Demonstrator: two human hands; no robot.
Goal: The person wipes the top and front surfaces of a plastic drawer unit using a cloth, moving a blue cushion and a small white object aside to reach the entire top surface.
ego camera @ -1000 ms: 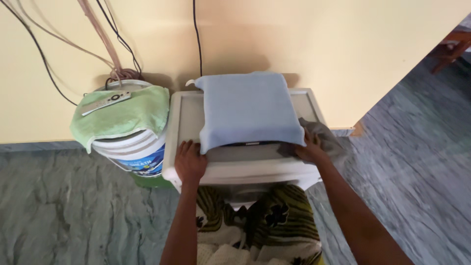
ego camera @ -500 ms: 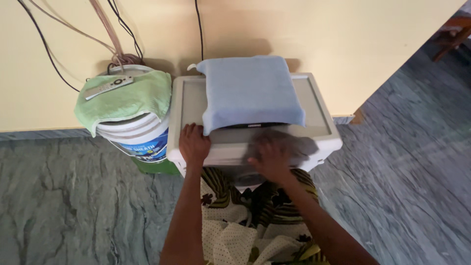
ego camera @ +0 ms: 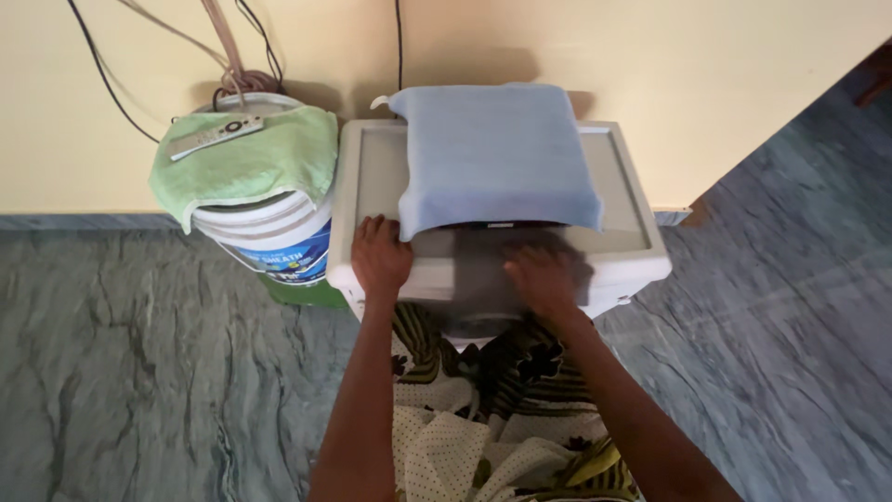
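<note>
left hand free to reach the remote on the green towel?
Probably yes: the left hand rests on the white appliance's front edge holding nothing, and the remote lies uncovered on the green towel beside it.

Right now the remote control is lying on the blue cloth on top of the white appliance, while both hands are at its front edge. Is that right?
Not quite. The remote control lies on the green cloth draped over the bucket beside the white appliance, not on the blue cloth. The head view shows it. The left hand and right hand are indeed at the front edge.
</note>
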